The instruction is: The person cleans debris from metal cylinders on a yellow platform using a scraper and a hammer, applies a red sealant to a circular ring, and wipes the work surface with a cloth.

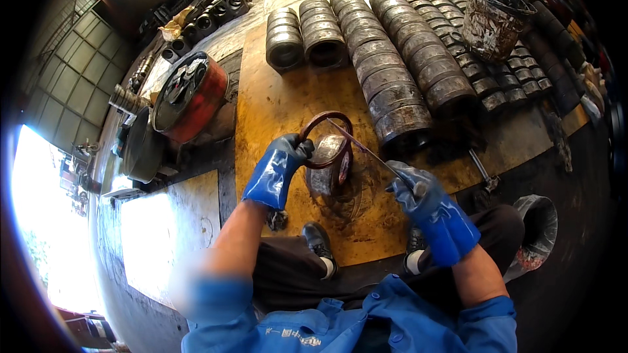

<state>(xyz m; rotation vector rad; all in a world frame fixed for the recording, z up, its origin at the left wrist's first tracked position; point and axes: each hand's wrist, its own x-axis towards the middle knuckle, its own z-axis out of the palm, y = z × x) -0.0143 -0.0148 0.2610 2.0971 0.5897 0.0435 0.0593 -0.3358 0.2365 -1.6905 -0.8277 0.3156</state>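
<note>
My left hand (285,155), in a blue rubber glove, is closed on the left side of a dark reddish-brown ring (319,117) and holds it tilted. In my right hand (415,191), gloved the same way, is a long thin rod-like tool (370,153). Its far end reaches across into the ring's opening near the upper rim; whether it touches the rim I cannot tell. Beneath the ring, a short metal cylinder (320,184) rests on the stained yellow board (261,108), between my feet and partly covered by the ring.
Ahead and to the right lie rows of stacked metal cylinders (383,68). A grimy bucket (490,23) stands behind them. To the left is a red drum (199,108) with dark things inside. A plastic-lined container (533,235) sits beside my right knee.
</note>
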